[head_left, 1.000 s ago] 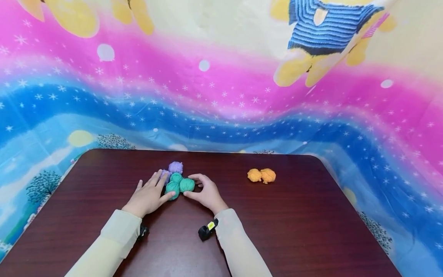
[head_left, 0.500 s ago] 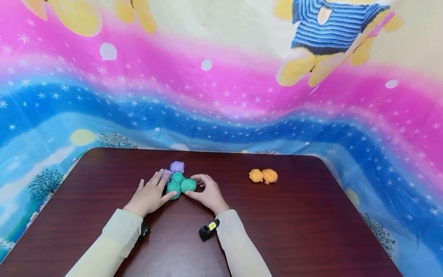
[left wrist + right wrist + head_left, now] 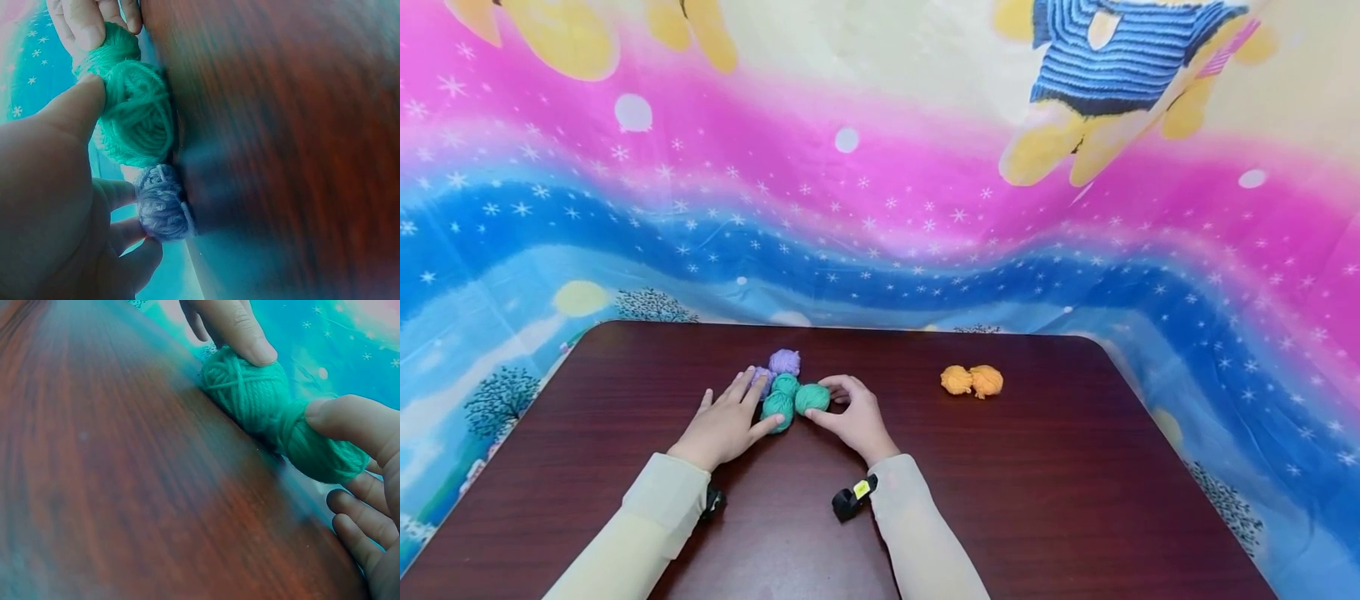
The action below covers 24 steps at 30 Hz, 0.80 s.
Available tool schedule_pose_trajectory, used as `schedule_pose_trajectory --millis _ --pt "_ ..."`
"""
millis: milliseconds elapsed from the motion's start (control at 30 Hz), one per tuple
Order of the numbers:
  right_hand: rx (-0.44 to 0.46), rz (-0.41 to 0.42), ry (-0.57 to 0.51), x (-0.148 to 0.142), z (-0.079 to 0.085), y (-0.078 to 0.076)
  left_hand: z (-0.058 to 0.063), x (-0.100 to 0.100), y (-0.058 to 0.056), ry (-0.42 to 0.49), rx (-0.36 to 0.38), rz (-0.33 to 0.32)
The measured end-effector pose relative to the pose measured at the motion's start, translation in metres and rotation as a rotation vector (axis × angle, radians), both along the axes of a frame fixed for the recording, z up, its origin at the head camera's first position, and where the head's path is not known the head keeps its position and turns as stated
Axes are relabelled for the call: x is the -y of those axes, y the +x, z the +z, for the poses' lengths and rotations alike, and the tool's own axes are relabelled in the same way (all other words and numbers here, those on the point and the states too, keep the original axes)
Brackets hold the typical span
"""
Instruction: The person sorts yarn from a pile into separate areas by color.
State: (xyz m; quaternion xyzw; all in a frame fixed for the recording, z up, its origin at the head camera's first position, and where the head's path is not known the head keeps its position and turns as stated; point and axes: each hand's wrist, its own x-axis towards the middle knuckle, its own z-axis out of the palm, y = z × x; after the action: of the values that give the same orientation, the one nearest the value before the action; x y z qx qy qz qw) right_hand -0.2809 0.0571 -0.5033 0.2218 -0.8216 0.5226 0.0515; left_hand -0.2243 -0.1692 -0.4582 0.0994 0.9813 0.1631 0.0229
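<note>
Three green yarn balls sit bunched together left of centre in the head view. My right hand (image 3: 857,421) holds the right one (image 3: 812,398) between thumb and fingers. In the right wrist view my thumb (image 3: 337,419) lies across that ball's top. My left hand (image 3: 718,425) spreads over the group's left side, its thumb touching the front green ball (image 3: 777,412). Behind these two is a smaller green ball (image 3: 786,384). The left fingers reach a purple yarn ball (image 3: 164,209), partly hidden by them in the head view. Another purple ball (image 3: 785,362) sits farthest back.
Two orange yarn balls (image 3: 972,381) lie side by side toward the right back of the dark reddish-brown table (image 3: 1060,475). A printed cloth (image 3: 880,192) hangs behind the table's far edge. Black wrist straps (image 3: 850,500) show beside the sleeves.
My right hand and the green yarn ball it holds have shifted slightly right and back. My left hand stays in place. The whole head view shifted slightly at first.
</note>
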Motion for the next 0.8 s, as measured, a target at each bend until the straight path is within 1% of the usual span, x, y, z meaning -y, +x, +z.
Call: schedule_pose_trajectory --millis 367,600,800 --pt "0.024 -0.027 -0.058 -0.003 0.0 -0.002 0.002 -0.002 0.001 -0.002 0.009 -0.002" --pt "0.031 -0.072 -0.091 -0.006 0.001 -0.005 0.0 0.0 0.001 0.0 0.016 0.002" --pt "0.033 -0.122 -0.12 -0.015 0.006 -0.01 -0.002 0.002 -0.001 0.005 0.016 0.001"
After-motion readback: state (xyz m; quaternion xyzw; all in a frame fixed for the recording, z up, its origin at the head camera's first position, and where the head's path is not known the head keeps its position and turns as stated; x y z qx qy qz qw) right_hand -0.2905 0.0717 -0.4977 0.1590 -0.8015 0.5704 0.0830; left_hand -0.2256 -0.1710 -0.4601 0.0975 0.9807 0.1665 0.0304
